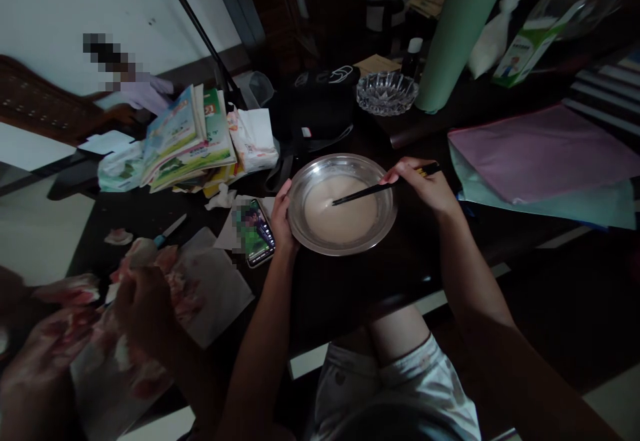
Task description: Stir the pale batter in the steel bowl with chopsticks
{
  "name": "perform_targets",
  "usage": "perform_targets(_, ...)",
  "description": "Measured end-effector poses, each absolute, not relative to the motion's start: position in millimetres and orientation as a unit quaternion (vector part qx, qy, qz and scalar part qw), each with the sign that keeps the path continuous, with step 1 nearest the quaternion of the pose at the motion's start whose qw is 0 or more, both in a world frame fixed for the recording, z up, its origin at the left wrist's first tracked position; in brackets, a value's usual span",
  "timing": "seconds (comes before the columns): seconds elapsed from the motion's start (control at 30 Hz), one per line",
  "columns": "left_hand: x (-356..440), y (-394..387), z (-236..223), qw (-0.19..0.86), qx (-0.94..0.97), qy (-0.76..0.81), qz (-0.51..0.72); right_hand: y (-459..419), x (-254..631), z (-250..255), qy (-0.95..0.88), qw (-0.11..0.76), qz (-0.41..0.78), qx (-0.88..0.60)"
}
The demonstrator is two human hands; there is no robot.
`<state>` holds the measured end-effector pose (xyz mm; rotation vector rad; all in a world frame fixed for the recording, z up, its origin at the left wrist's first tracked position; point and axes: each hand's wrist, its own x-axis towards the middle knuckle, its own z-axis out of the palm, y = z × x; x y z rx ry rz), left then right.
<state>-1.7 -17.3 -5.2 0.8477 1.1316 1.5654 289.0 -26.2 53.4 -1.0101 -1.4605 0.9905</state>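
Observation:
A round metal bowl (345,250) stands on the dark table in front of me, holding a pale, creamy liquid (345,221). My left hand (283,217) grips the bowl's left rim. In my right hand (420,179) is a pair of black chopsticks (363,193), slanting over the right rim, with their tips in the liquid near the middle. Just left of my left hand lies a phone (259,237) with its screen lit, on some white paper.
At left, another person's hands (145,301) handle pieces of raw meat (183,294) on a light sheet (225,294); a knife (171,229) lies behind. Beyond are books (187,141), a glass ashtray (387,94), a green cylinder (460,34) and pink folder (545,147).

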Motion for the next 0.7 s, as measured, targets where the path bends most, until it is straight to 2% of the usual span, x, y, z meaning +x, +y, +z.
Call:
perform_targets(0.1,-1.7,-17.5,-5.0,0.492,0.354,0.467,0.644,-26.6,290.9,52.5,-0.591,0.543,0.409,-0.434)
perform_targets(0.27,-1.6,-18.1,-4.6,0.493,0.359,0.468,0.640,-26.8,287.6,53.3,-0.630,0.492,0.451,-0.397)
perform_targets(0.43,-0.1,-18.1,-2.9,0.496,0.345,0.473,0.641,-25.6,291.3,51.7,-0.593,0.545,0.406,-0.432)
perform_targets(0.6,0.9,-18.8,-1.0,0.499,0.337,0.471,0.645,-26.9,288.2,53.8,-0.626,0.503,0.446,-0.396)
perform_targets(0.7,0.9,-19.1,-1.1,0.496,0.341,0.466,0.648,-25.6,288.0,53.7,-0.616,0.518,0.425,-0.415)
